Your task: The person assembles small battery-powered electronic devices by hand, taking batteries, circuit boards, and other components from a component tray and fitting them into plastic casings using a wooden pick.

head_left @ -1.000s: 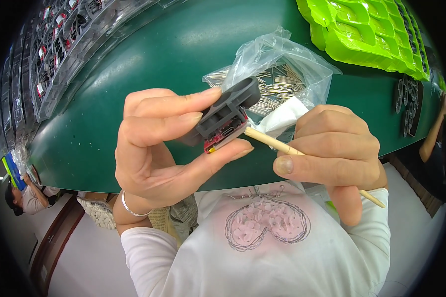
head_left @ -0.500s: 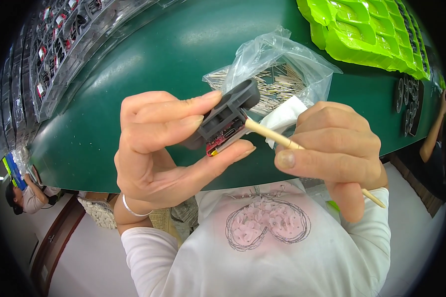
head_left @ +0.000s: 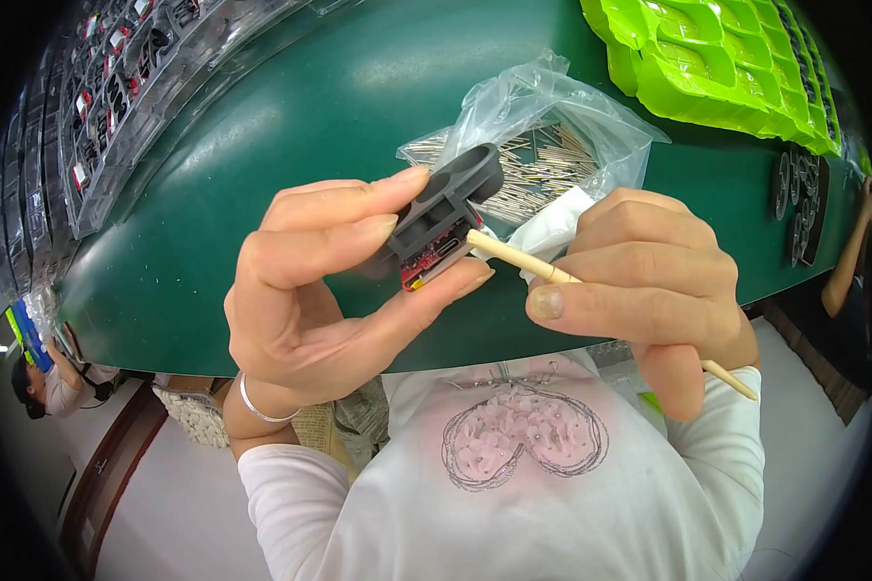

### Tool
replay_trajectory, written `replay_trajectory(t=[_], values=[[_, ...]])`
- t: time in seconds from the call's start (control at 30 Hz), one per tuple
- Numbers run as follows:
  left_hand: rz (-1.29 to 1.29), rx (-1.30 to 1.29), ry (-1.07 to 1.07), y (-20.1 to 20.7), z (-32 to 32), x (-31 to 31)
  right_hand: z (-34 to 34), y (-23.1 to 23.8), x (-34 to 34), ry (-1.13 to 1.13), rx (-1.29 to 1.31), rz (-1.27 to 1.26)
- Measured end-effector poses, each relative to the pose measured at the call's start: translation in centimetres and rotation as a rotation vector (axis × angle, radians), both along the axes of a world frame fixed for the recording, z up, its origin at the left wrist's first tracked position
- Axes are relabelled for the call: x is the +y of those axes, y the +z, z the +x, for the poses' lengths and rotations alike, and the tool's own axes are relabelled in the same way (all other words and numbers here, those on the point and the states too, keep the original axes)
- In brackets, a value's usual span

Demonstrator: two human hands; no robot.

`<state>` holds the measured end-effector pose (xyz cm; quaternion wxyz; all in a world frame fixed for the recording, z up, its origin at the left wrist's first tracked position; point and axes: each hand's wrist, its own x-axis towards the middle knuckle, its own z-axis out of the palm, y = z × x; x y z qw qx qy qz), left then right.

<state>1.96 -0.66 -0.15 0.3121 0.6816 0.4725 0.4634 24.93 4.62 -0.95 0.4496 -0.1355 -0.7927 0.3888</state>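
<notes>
While our left hand [head_left: 295,300] pinches a dark grey plastic case [head_left: 455,189] with a red circuit board [head_left: 424,262] above the green desk [head_left: 262,136], our right hand [head_left: 644,266] grips a thin, pale wooden stick [head_left: 523,259] beside the case. Its tip [head_left: 474,238] has slid left, so it reaches the board's end.

The housing [head_left: 446,205] was coloured dark grey, its circuit board [head_left: 424,261] red, the stick [head_left: 515,258] tan, the white shirt [head_left: 407,513] flowered in pink.

This looks like an assembly workshop. Trays [head_left: 126,179] of parts [head_left: 155,41], a bag [head_left: 509,102] of pins [head_left: 564,160] and a table [head_left: 262,116] show it.
</notes>
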Motion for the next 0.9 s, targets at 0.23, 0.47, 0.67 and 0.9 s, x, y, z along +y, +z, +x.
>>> replay_trajectory(t=[0.23, 0.47, 0.67, 0.9], values=[[-0.045, -0.028, -0.014, 0.07, -0.17, 0.06, 0.48, -0.03, 0.03, -0.016, -0.065, -0.041], [-0.025, -0.017, -0.020, 0.15, -0.14, 0.10, 0.62, 0.36, 0.14, 0.041, -0.107, -0.013], [-0.039, -0.037, -0.012, 0.15, -0.14, 0.13, 0.55, 0.25, 0.29, 0.026, -0.103, -0.063], [-0.022, -0.045, -0.014, 0.03, -0.19, 0.10, 0.29, -0.30, 0.25, 0.019, -0.069, -0.077]])
